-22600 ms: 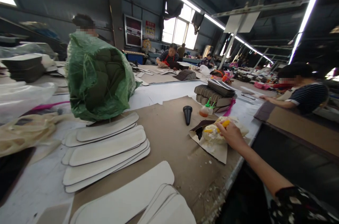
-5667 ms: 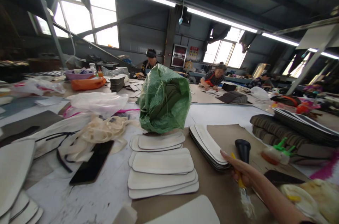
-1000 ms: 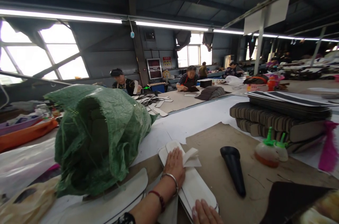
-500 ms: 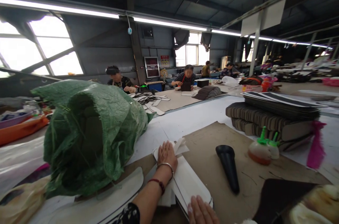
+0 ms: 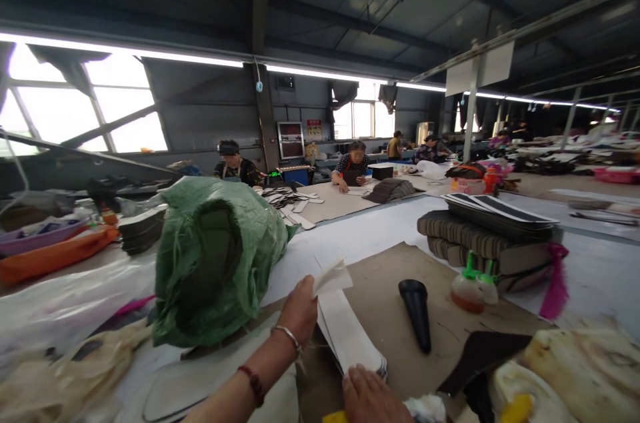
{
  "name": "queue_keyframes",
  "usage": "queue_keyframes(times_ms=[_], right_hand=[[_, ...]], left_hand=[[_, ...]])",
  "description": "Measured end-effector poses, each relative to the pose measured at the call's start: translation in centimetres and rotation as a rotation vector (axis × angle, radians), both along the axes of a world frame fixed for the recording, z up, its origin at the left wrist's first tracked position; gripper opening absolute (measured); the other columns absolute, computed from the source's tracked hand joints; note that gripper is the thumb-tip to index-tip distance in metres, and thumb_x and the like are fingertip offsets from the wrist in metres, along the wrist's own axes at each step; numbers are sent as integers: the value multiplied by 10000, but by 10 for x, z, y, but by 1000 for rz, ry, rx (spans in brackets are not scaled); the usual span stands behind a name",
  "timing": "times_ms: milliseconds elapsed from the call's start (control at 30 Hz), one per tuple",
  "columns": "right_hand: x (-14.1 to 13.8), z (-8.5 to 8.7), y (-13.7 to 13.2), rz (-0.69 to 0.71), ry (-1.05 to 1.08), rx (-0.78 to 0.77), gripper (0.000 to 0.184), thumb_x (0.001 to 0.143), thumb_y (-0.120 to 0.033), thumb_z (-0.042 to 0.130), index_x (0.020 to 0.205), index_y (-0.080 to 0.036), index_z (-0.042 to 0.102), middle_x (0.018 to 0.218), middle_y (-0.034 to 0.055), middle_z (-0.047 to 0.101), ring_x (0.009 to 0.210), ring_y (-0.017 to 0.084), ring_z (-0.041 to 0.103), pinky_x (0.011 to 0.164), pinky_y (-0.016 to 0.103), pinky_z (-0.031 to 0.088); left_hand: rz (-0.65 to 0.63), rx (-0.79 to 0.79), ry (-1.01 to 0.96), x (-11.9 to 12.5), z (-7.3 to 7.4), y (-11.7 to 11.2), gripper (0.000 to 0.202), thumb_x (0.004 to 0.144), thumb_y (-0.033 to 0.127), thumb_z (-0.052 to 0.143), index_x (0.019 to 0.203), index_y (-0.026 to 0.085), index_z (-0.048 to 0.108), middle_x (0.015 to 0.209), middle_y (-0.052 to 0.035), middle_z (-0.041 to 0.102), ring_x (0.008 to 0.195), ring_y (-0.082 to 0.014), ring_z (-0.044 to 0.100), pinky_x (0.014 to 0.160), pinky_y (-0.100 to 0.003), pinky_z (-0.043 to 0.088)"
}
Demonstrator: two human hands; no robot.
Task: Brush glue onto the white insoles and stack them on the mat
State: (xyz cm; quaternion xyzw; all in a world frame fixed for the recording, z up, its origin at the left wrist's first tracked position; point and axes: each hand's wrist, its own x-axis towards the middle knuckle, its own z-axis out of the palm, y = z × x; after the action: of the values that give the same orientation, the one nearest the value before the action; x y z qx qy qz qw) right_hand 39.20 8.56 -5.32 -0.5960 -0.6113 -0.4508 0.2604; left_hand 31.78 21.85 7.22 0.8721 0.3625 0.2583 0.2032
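My left hand (image 5: 300, 310), with a metal bangle and a dark red bracelet on its wrist, is closed on a thin white sheet (image 5: 334, 278), whose free end sticks up past the fingers. Below it, a stack of long white panels with rounded ends (image 5: 353, 333) lies slanted on brown board. My right hand (image 5: 374, 398) lies flat over the near end of that stack, fingers stretched out. A bit of something yellow (image 5: 334, 418) shows beside the right hand; its kind is hidden. Larger white panels (image 5: 185, 380) lie under my left forearm.
A green woven sack (image 5: 270, 243) bulges at left. On the brown board (image 5: 385, 270) stand a black tapered tool (image 5: 416, 316) and green-capped squeeze bottles (image 5: 467, 290). Behind them are stacked dark panels (image 5: 465, 240). Co-workers (image 5: 353, 166) sit across the table.
My left hand has gone from lying flat on the panels to gripping the thin white sheet, raised and shifted slightly left. My right hand still rests on the near end. The view has turned slightly.
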Motion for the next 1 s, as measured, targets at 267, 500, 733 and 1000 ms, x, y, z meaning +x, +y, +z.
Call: queue_keyframes(times_ms=[267,500,733,1000], right_hand=[[-47,77,-53,101,108,-190,307,626,-43,431,844,-166,608,799,42,679,726,160,616,662,240,471],[-69,148,-124,287,781,-504,309,760,-444,450,883,-210,611,840,84,630,754,219,592,639,333,490],[-139,128,-148,316,2031,-539,448,590,-607,570,681,-168,576,467,4,511,401,116,468,362,222,413],[-202,75,-131,417,2146,-603,371,595,-478,657,703,-132,574,472,-21,524,402,94,474,384,197,408]], left_hand=[[171,-510,-301,-131,32,-59,241,730,426,360,642,202,362,396,114,265,325,-66,293,345,-195,305],[534,-788,-219,-292,-3,-141,340,586,509,493,627,172,464,276,121,239,266,-45,206,290,-175,143],[553,-1277,-476,-321,-70,-219,422,547,589,546,658,197,436,289,150,208,269,-30,152,258,-158,170],[454,-1444,-621,-298,-80,-209,336,594,393,576,458,202,335,289,110,270,260,-34,231,261,-175,270]])
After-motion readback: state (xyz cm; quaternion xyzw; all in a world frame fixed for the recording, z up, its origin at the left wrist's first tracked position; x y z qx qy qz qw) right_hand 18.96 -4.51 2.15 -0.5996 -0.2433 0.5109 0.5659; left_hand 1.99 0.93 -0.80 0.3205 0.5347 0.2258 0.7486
